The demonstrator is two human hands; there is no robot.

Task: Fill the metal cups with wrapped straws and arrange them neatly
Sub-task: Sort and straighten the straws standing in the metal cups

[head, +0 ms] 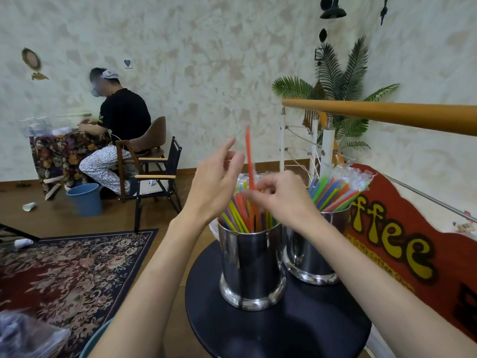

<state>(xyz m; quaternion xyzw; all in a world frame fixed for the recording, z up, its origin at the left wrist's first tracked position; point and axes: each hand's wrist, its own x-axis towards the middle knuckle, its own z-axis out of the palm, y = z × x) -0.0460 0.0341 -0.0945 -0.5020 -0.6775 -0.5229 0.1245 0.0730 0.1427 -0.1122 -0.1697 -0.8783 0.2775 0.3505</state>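
Straws (241,218) fill two metal cups (251,264) (round table); right hand (281,196) pinches one orange straw (249,158), left hand (216,182) spread

The one camera sits on my head and looks forward and a little down, across my forearms to my left hand (216,182) and right hand (281,197), which fill the middle of the frame close up. The round black table (271,332) lies just below, cut by the bottom edge. The wide lens bends the wooden handrail (387,113) at right and takes in the far wall (206,60), the patterned rug (72,267) and a seated person (116,135) well away at left.
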